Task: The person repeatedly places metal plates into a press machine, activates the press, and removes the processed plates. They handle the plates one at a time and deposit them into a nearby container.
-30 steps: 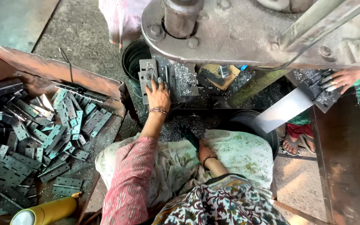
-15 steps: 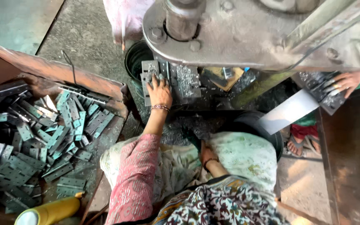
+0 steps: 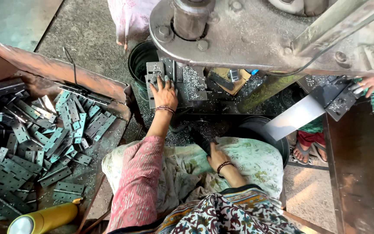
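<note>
Head view:
Hinge plate point(image 3: 154, 71): flat, grey metal, rectangular, with small round holes; it lies on the press bed just under the big machine head point(image 3: 239, 30), beside a second grey plate point(image 3: 194, 82) dusted with metal chips.
Left hand point(image 3: 164, 92): palm down, fingers spread flat on the hinge plate, pressing on it rather than gripping; beaded bangles at the wrist, pink patterned sleeve behind.
Right hand point(image 3: 216, 157): resting on the pale flowered cloth point(image 3: 256, 160) over the lap, fingers bent loosely; whether they hold anything, I cannot tell. A bangle sits at the wrist.
Pile point(image 3: 44, 138): many more hinge plates, grey-green, same holed shape, heaped loose in a rusty tray point(image 3: 57, 69) to the left, well apart from the press bed.
Bucket point(image 3: 140, 58): dark, round, just left of the press bed.
Bottle point(image 3: 44, 219): yellow, lying at the bottom left edge near the pile.
Other person: a hand point(image 3: 371, 82) at the far right edge, near a dark metal block point(image 3: 340, 102); a foot in a sandal point(image 3: 301, 152) below it.
</note>
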